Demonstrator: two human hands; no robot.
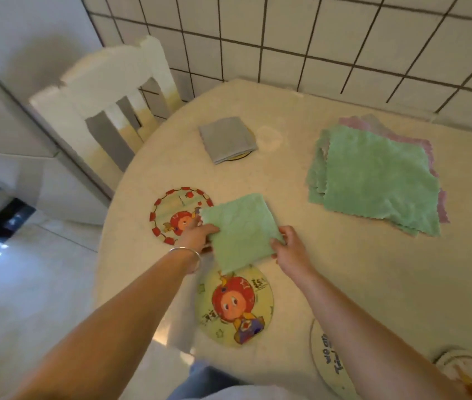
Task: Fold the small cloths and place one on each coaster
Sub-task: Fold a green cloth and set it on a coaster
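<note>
I hold a folded green cloth above the table with both hands. My left hand pinches its left edge and my right hand pinches its right edge. The cloth hangs partly over a round coaster with a red border and just beyond a round coaster with a cartoon figure. A folded grey cloth lies on a third coaster farther back. A pile of unfolded green and pink cloths lies at the right.
The round beige table stands against a tiled wall. A white chair stands at its far left. Two more round coasters lie at the near right, partly under my right arm.
</note>
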